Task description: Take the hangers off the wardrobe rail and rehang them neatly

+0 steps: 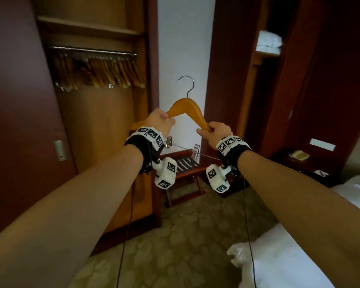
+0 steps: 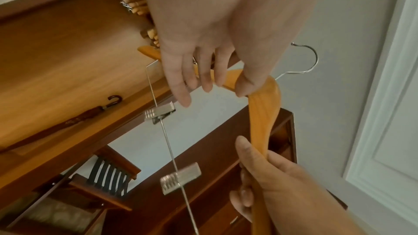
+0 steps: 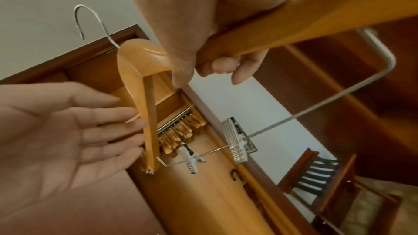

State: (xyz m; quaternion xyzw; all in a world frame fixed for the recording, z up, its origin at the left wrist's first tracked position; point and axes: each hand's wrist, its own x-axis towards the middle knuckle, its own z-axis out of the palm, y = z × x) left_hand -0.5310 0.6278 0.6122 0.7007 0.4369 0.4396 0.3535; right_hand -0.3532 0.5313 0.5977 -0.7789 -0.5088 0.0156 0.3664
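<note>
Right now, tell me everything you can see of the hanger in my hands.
The wooden hanger is honey-coloured and glossy, with a silver metal hook pointing up, free of the rail. A thin metal bar below carries two metal clips. It is held upright in front of the white wall, right of the open wardrobe. The left hand pinches its left arm; the right hand grips its right end.

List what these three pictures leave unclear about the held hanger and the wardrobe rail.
- Hangers on the rail: head view too blurred to count.
- Held hanger, left end: head view, hidden behind the left hand.
- Right end: right-wrist view, cut off by the frame edge.
- Right hand fingers: head view shows only its back.
</note>
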